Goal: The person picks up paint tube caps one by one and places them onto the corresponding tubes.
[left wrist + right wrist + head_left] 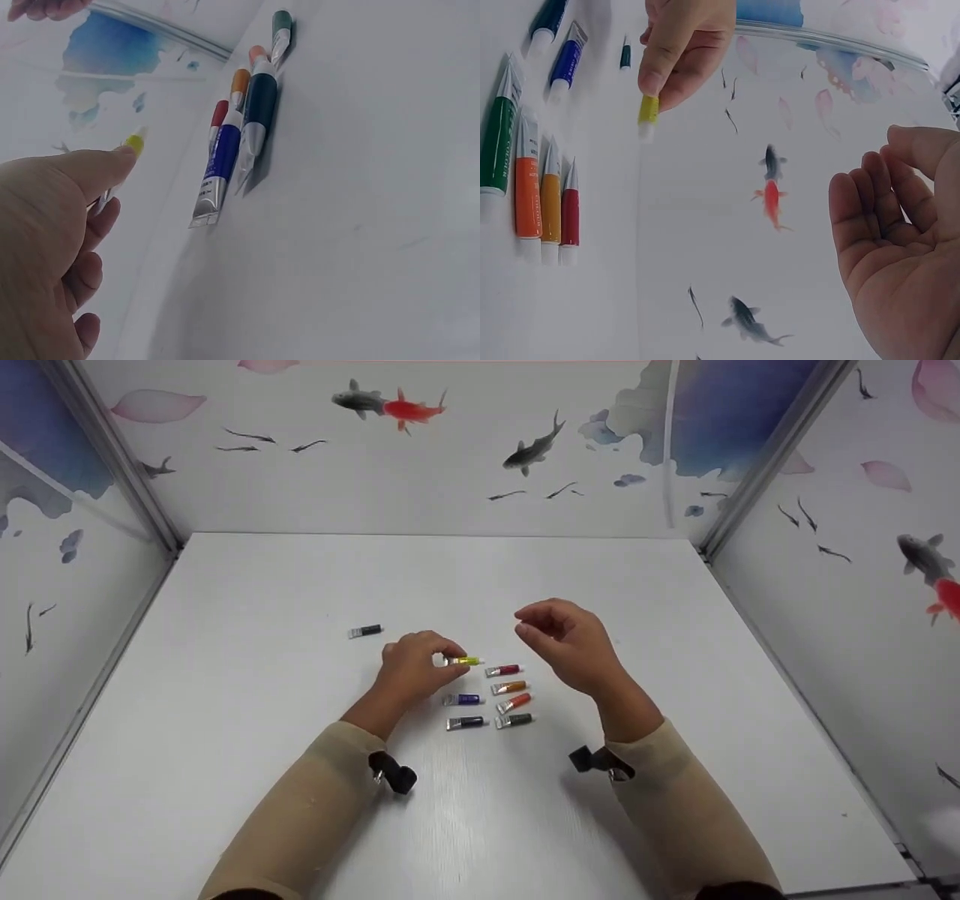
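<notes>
Between thumb and index finger my left hand (415,664) pinches a yellow paint tube (469,661), its white cap pointing right. In the right wrist view only the front end of the yellow tube (649,112) shows; the fingers cover the rest. My right hand (576,646) hovers to the right with fingers loosely bent and nothing in it. Below the hands lie a blue tube (465,700) and a dark blue tube (466,723) in one column. Beside them is a column with a red tube (504,670), an ochre tube (511,688), an orange tube (514,703) and a green tube (514,721).
Apart from the others, a dark tube (367,631) lies on the white table (262,607) to the left of my left hand. Walls printed with fish, such as the back wall (450,495), enclose the table on three sides.
</notes>
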`<state>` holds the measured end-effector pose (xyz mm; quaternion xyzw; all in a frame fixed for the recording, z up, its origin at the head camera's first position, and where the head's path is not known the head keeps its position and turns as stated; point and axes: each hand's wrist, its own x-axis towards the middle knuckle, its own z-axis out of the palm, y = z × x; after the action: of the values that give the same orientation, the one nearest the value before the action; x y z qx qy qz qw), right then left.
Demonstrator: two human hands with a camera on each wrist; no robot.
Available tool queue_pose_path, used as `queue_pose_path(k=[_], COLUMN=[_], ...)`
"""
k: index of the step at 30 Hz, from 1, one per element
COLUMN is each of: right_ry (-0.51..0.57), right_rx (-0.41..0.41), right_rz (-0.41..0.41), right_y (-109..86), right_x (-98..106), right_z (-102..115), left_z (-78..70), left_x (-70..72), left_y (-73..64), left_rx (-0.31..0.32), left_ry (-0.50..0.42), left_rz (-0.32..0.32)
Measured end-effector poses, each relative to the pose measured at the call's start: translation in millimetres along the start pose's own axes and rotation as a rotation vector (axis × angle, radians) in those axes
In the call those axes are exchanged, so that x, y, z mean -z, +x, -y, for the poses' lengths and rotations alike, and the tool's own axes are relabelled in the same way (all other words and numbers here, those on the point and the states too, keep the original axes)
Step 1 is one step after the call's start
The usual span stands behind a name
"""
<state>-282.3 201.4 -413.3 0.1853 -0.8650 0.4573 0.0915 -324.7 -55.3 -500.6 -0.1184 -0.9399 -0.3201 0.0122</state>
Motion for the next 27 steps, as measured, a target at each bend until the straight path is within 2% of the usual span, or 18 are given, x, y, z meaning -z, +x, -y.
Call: queue_pose_path(k=[6,10,18,22,27], right_ry=[0.003,-0.002,0.002,-0.019,-0.03], right_rx=[0.014,-0.001,-0.023,-0.071,-0.184], right_rz=[-0.008,-0.034,-0.056,-0.082,-0.133], right_y=[-0.4,-0.4,0.7,3.8,7.7], right_x=[2.6,6.1,12.3,19.0,33.4], right_z=[-3.3,-8.3,-17.7,-27.7,-48.9], left_z=[7.9,13.3,15.9,14.9,15.3], left_x=[-6.0,-8.1,-5.7,-4.6,-5.8], left_y=[1.4,1.7,3.5,4.2,4.4], left_rx=[0.048,0.056,0.066,0.078,0.09], left_ry=[0.002,0.015,0.017,0.022,0.033], left_rz=[0.063,0.106,0.14,0.154,0.162])
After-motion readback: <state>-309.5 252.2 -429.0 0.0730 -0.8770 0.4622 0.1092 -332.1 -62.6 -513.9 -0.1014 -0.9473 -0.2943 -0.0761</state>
